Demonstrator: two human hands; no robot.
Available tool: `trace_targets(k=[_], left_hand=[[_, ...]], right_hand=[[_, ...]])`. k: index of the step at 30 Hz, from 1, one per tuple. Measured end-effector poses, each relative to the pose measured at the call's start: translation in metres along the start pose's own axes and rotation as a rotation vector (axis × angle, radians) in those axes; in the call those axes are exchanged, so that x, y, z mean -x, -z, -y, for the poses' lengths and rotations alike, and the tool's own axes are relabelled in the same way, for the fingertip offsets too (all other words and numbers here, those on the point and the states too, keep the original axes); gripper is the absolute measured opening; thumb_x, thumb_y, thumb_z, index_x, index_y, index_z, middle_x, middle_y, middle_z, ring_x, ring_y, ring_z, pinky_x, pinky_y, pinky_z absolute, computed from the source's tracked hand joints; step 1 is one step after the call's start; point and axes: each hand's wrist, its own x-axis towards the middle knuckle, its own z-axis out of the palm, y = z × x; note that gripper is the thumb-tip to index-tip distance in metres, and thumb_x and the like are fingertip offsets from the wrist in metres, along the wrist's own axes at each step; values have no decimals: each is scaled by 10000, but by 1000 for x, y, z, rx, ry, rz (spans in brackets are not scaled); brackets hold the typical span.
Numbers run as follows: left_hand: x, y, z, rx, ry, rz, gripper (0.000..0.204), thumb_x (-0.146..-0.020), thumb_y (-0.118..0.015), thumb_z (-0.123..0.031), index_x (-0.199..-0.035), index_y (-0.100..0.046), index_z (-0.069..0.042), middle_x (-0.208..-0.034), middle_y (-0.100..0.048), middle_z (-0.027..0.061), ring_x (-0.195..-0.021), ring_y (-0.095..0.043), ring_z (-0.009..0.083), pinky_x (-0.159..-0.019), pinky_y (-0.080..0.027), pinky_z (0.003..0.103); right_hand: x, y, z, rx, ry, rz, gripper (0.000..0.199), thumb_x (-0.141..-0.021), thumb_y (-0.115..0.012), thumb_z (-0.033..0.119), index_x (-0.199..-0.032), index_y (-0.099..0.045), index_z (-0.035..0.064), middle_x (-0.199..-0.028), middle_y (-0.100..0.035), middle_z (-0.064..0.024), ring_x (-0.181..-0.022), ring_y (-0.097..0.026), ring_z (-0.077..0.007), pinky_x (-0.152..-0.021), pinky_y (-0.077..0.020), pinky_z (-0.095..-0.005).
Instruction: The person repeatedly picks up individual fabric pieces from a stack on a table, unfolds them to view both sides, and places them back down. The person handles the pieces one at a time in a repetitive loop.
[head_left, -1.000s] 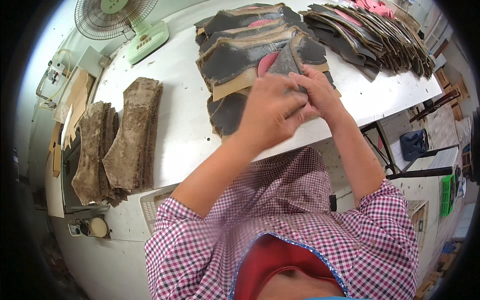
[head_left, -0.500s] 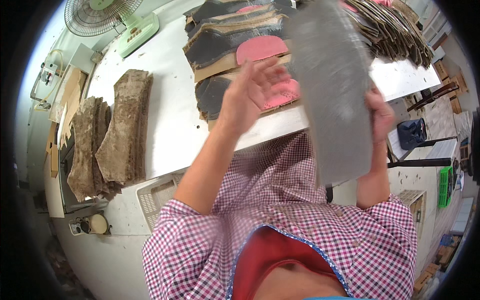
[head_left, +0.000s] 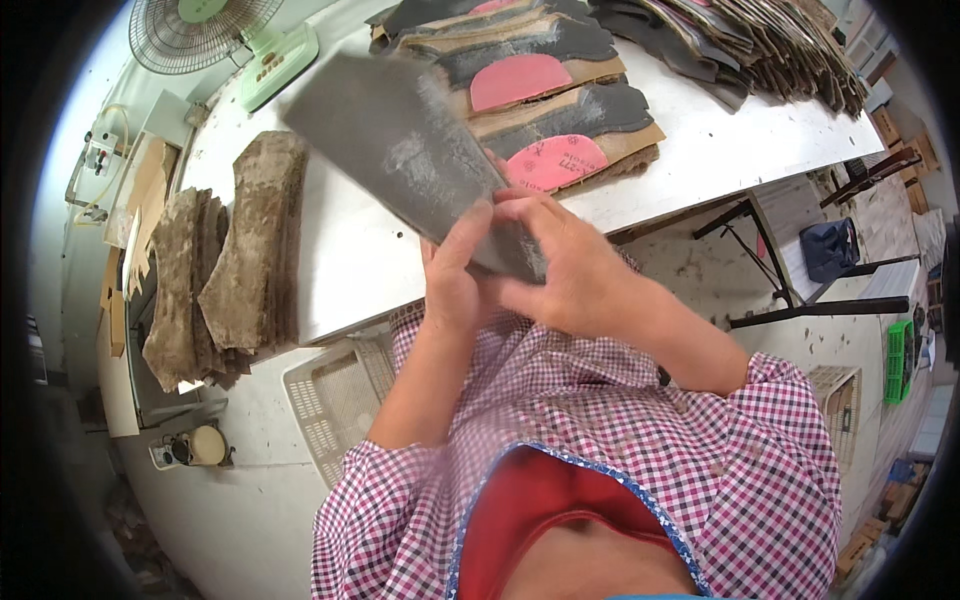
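Both hands are at the near end of a flat dark grey panel [head_left: 400, 160] with whitish scuffs. It is held tilted above the white table [head_left: 350, 290], its far end pointing up and left. My left hand [head_left: 455, 275] is closed on its lower end, thumb on top and fingers underneath. My right hand [head_left: 560, 255] closes on the right edge of the same end, its fingers bent over it. Behind the panel lie overlapping grey and tan pieces [head_left: 560, 120] with pink half-round patches [head_left: 555, 162] on them, partly hidden by the panel.
Two brown, rough-surfaced stacks [head_left: 255, 240] lie at the table's left edge. A pale green fan [head_left: 280, 65] stands at the back left. More layered pieces [head_left: 760, 50] are heaped at the far right. Below are a plastic crate [head_left: 335, 410] and a dark bag [head_left: 828, 250].
The grey panel has swung from upright on the right to a leftward tilt nearer the middle. My left hand, open before, has taken hold of it. My right hand has moved left with it.
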Motion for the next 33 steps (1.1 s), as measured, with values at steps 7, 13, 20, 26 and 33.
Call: trace_targets(k=[7, 13, 20, 26, 33], left_hand=[[14, 52, -35, 104, 403, -23, 430, -897, -543, -219, -1226, -528, 58, -1190, -601, 166, -1072, -596, 294, -937, -478, 394], [19, 45, -36, 19, 459, -116, 368, -893, -489, -190, -1142, -576, 66, -1114, -636, 170, -1003, -624, 282, -891, -502, 395], [28, 50, -28, 473, 429, -22, 412, -840, -507, -165, -1182, -548, 61, -1136, -623, 171, -1016, -613, 305, -912, -490, 410], [39, 32, -7, 560, 391, 74, 462, -785, -502, -133, -1197, -526, 74, -1157, -609, 175, -1028, -606, 305, -924, -484, 414], [32, 22, -21, 290, 410, -19, 392, -827, -493, -159, -1118, -578, 90, -1103, -630, 175, -1010, -608, 287, -897, -488, 391]], right_hand=[[8, 47, -31, -600, -575, -124, 328, -818, -599, 50, -1133, -589, -42, -1029, -660, -77, -892, -619, -132, -804, -499, -272], [12, 45, -23, -749, -590, -256, 231, -883, -616, 136, -1039, -622, -36, -919, -662, -67, -837, -627, -124, -769, -506, -254], [13, 44, -52, -376, -502, -269, 255, -952, -576, 207, -1013, -646, -30, -861, -673, -26, -767, -565, -50, -704, -471, -227], [14, 0, -67, -738, -526, -38, 261, -945, -568, 190, -1065, -660, -22, -865, -674, -31, -783, -576, -75, -709, -489, -247], [5, 23, -89, -236, -418, -181, 270, -923, -614, 195, -1096, -637, -10, -937, -679, -103, -820, -613, -122, -716, -497, -254]])
